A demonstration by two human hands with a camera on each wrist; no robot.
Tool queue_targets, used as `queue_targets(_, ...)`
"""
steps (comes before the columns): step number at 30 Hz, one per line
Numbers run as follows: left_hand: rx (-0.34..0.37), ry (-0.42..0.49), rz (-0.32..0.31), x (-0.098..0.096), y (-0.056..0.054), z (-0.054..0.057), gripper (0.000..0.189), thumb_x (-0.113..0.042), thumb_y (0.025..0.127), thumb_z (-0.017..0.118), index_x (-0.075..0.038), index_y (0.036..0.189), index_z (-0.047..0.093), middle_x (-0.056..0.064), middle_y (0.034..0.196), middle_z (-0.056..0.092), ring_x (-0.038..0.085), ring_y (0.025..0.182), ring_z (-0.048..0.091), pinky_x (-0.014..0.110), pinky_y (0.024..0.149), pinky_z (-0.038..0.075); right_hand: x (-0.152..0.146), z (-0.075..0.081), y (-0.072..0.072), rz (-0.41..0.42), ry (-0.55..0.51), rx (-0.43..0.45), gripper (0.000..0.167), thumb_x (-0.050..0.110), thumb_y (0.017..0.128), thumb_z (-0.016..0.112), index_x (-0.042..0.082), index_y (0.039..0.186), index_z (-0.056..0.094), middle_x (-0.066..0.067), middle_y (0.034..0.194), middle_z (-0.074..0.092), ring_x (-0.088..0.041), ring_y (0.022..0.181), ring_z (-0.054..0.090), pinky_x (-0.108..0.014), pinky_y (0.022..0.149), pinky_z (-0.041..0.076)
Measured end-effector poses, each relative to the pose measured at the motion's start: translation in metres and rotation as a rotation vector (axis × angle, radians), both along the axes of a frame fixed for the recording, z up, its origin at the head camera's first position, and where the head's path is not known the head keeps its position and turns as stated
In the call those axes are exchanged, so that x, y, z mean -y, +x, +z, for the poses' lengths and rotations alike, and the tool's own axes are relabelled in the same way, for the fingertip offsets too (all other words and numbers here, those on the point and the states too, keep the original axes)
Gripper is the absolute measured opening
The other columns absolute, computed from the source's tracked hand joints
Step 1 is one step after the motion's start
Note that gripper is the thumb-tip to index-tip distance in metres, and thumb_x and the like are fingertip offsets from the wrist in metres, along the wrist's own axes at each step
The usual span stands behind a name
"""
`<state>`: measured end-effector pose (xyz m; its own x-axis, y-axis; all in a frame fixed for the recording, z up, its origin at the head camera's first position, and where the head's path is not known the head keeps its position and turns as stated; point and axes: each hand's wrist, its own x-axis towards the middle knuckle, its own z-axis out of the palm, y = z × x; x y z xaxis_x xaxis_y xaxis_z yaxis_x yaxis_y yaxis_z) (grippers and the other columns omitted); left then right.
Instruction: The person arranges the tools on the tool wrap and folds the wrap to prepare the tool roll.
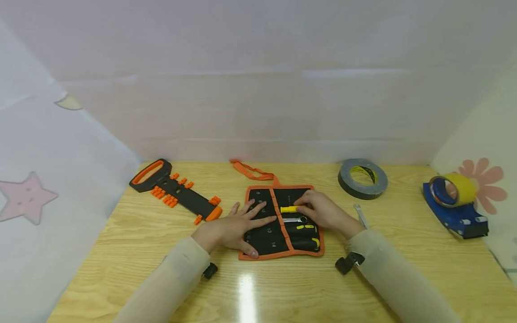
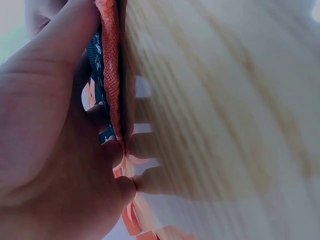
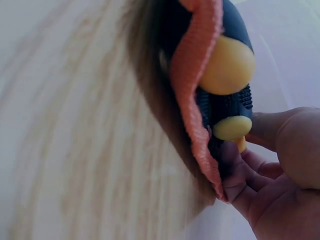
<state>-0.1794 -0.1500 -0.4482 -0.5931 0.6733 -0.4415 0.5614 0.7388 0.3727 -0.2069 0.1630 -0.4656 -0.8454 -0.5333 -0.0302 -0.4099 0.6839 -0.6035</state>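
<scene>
A black tool pouch [image 1: 258,246] with orange edging lies spread flat on the wooden table. My left hand [image 1: 230,229] rests on its numbered left half, fingers spread. At the right half, my right hand [image 1: 323,211] pinches a slim yellow tool [image 1: 288,209]; the hand hides its other end, so its exact kind cannot be told. Just below it a combination wrench [image 1: 295,220] sits in the pouch. Lower pockets hold black-and-yellow handles [image 1: 316,243], whose rounded yellow end [image 3: 227,67] shows close up in the right wrist view. The pouch's orange edging [image 2: 111,75] runs beside my left thumb.
A black-and-orange holder [image 1: 187,197] with orange clips lies at the left. An orange tie strap [image 1: 252,170] extends behind the pouch. On the right are a tape roll [image 1: 351,186], a loose wrench [image 1: 361,215] partly behind my right forearm, and a blue tape dispenser [image 1: 448,215] with yellow tape.
</scene>
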Motion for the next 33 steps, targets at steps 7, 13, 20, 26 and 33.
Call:
queue_targets(7,0.001,0.014,0.013,-0.001,0.001,0.001,0.107,-0.060,0.088,0.081,-0.045,0.173,0.018,0.001,0.184,-0.011,0.038,0.170,-0.012,0.068,0.134,-0.004,-0.011,0.004,0.007,-0.077,0.004,0.011,0.026,0.019,0.108,0.068,0.006,0.129,0.075,-0.006,0.111,0.069,-0.011,0.080,0.057,-0.030,0.072,0.050)
queue_targets(13,0.005,0.025,0.020,-0.001,0.002,-0.001,0.108,-0.057,0.087,0.083,-0.044,0.173,0.020,0.001,0.184,-0.010,0.038,0.170,-0.012,0.068,0.134,-0.005,-0.036,0.010,0.019,-0.152,-0.016,-0.038,0.021,0.019,0.108,0.069,0.007,0.123,0.078,-0.002,0.105,0.073,-0.009,0.084,0.061,-0.031,0.074,0.053)
queue_targets(20,0.007,0.017,0.027,0.000,0.002,0.000,0.108,-0.058,0.086,0.083,-0.045,0.173,0.019,0.001,0.184,-0.010,0.037,0.170,-0.012,0.068,0.134,-0.005,-0.067,0.014,0.040,-0.201,-0.006,-0.090,0.017,0.017,0.106,0.071,0.006,0.116,0.079,0.001,0.099,0.074,-0.007,0.082,0.060,-0.029,0.072,0.053)
queue_targets(26,0.006,0.021,0.023,0.000,0.002,0.000,0.107,-0.058,0.087,0.082,-0.045,0.173,0.019,0.001,0.184,-0.010,0.038,0.170,-0.012,0.068,0.134,-0.005,-0.091,0.015,0.061,-0.258,0.008,-0.124,0.012,0.018,0.105,0.073,0.009,0.108,0.080,0.005,0.090,0.072,-0.002,0.075,0.056,-0.027,0.066,0.050)
queue_targets(33,-0.005,0.015,0.023,0.000,0.003,0.000,0.108,-0.058,0.087,0.082,-0.045,0.173,0.019,0.001,0.184,-0.009,0.037,0.170,-0.012,0.067,0.134,-0.004,-0.113,0.011,0.083,-0.352,0.061,-0.078,0.015,0.023,0.102,0.077,0.008,0.099,0.077,0.005,0.083,0.066,-0.005,0.071,0.052,-0.025,0.062,0.045)
